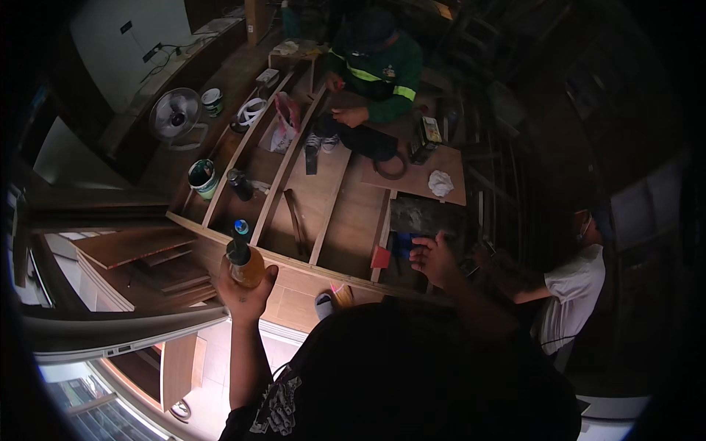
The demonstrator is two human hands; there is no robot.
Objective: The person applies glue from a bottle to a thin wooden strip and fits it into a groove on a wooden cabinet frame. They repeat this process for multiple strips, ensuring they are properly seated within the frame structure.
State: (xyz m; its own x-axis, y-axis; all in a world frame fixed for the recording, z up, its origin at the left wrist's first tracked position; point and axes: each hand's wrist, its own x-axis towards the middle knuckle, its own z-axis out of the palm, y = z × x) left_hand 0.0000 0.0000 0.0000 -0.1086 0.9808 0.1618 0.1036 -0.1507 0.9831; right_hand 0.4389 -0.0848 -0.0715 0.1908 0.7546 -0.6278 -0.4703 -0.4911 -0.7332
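My left hand is wrapped round a bottle of amber liquid with a dark neck, held upright over the near edge of a slatted wooden frame. Just beyond the bottle's neck shows a small blue round top; I cannot tell whether it belongs to the bottle. My right hand is raised with its fingers apart and nothing visible in them. It is nearest to a dark flat piece, a blue object and a red block by the frame.
Across the frame sits a person in a green top; another in a white shirt works at the right. A bucket, dark bottle, tape ring, box and white crumpled wad lie about. A fan stands far left.
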